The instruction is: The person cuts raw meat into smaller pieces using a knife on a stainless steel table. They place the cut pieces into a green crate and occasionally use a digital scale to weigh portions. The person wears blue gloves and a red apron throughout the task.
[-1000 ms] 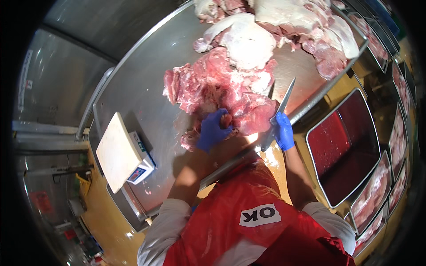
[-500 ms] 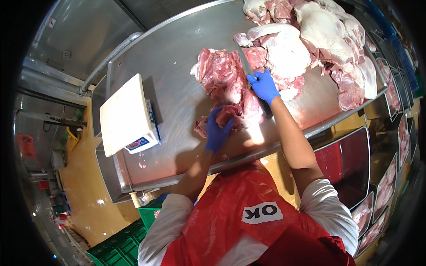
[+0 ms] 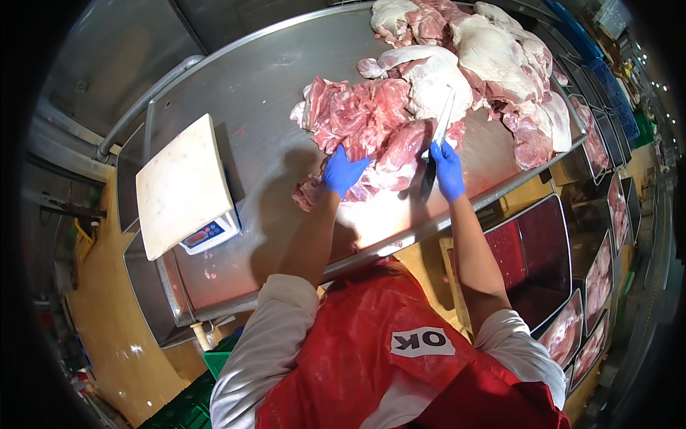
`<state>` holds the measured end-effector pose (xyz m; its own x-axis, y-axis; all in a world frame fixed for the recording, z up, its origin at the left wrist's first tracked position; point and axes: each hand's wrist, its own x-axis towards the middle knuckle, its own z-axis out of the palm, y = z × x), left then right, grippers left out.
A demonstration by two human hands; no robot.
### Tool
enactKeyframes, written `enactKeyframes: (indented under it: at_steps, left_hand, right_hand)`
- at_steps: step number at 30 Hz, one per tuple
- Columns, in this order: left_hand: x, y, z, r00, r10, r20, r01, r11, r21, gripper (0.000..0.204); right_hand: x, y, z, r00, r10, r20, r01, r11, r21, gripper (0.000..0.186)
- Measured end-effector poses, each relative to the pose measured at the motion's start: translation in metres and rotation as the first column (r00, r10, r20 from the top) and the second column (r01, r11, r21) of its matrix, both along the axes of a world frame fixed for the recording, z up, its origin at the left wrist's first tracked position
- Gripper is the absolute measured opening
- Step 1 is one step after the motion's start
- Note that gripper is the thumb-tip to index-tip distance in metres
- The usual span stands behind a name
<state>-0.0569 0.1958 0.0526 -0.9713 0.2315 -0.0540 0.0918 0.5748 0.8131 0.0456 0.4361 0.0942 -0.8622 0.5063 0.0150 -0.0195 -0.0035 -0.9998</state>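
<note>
A large slab of raw red meat (image 3: 386,107) lies spread on the steel table in front of me. My left hand (image 3: 345,174), in a blue glove, rests on the slab's near left part, thumb apart from the fingers. In my right hand (image 3: 448,170), also blue-gloved, is a knife (image 3: 444,118). Its blade points away from me and is raised at the slab's right edge, in front of a pale, fat-covered piece of meat (image 3: 437,80). The knife's handle is mostly hidden by the glove.
More fat-covered meat (image 3: 493,57) is heaped at the table's far right. On the left stands a scale (image 3: 214,232) with a white board (image 3: 182,186) on top. A reddish-stained metal bin (image 3: 536,243) stands below the table's right edge, with meat-filled trays (image 3: 599,282) beyond it.
My right hand has lifted the knife off the slab and swung its blade rightward. My left hand has moved farther onto the meat, its fingers less curled. The whole view has shifted slightly.
</note>
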Motion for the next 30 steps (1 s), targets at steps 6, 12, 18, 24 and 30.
enactKeyframes:
  at_steps: [6,12,18,24,30]
  left_hand:
    - [0.071,-0.017,0.029,0.949,-0.101,-0.297,0.115,0.993,0.030,0.059]
    - [0.118,-0.052,-0.026,0.720,-0.352,-0.598,0.212,0.932,-0.293,0.062]
    - [0.093,-0.029,0.002,0.886,-0.095,-0.455,0.105,0.994,-0.003,0.075]
    - [0.041,-0.026,-0.004,0.928,-0.042,-0.371,0.147,0.954,0.261,0.038]
    - [0.037,-0.021,0.009,0.927,-0.088,-0.363,0.205,0.932,0.298,0.032]
  right_hand:
    - [0.057,-0.022,-0.003,0.995,-0.013,0.095,0.027,0.989,-0.147,0.017]
    - [0.093,-0.049,-0.041,0.999,-0.032,-0.034,0.022,0.965,-0.263,0.039]
    - [0.064,-0.039,-0.067,0.992,-0.111,0.055,0.101,0.981,0.163,0.032]
    - [0.031,-0.047,-0.008,0.987,-0.162,0.019,0.105,0.723,0.683,0.025]
    - [0.053,-0.101,-0.001,0.897,-0.016,0.441,-0.348,0.590,0.729,0.019]
